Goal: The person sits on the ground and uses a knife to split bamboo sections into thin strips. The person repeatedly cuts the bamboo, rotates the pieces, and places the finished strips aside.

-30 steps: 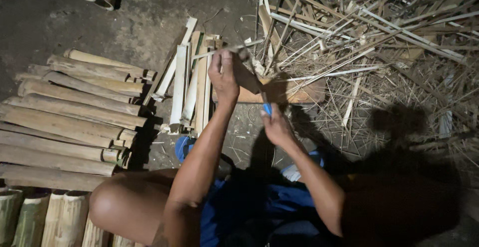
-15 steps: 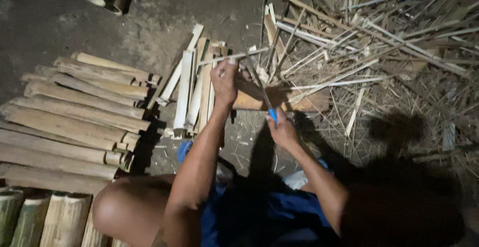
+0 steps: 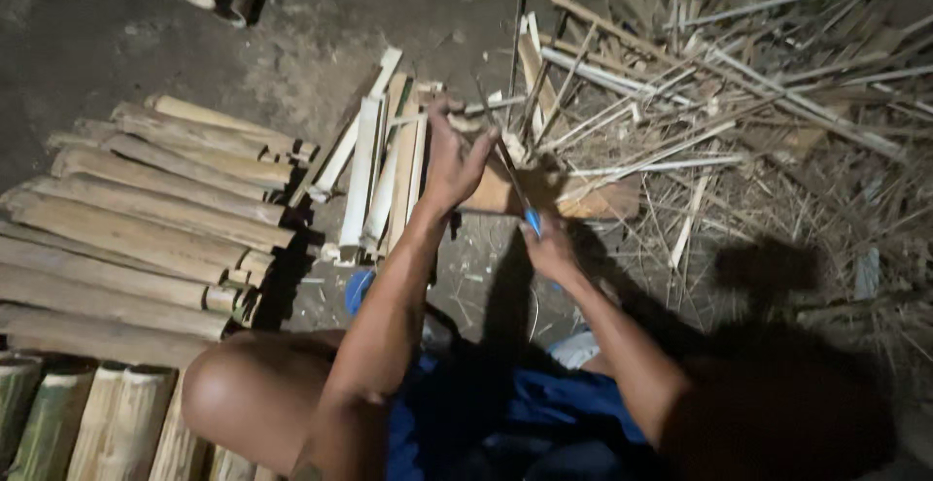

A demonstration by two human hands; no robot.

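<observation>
Thin bamboo strip (image 3: 486, 110) held upright-ish over a wooden block (image 3: 544, 197) on the dirt floor, left hand (image 3: 455, 155) pinching its top. Right hand (image 3: 549, 246) closed around a blue-handled knife (image 3: 515, 185), blade against the strip. Split slats (image 3: 374, 175) just left, whole bamboo poles (image 3: 136, 228) farther left, sliver pile (image 3: 739, 102) right.

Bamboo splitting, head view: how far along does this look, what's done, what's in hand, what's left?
Done: a spread of thin split strips lies right of the hands, and flat slats lie just left of them. In hand: the left hand steadies a bamboo piece while the right hand grips a blue-handled blade. Left: a row of whole bamboo poles lies uncut at far left.
</observation>
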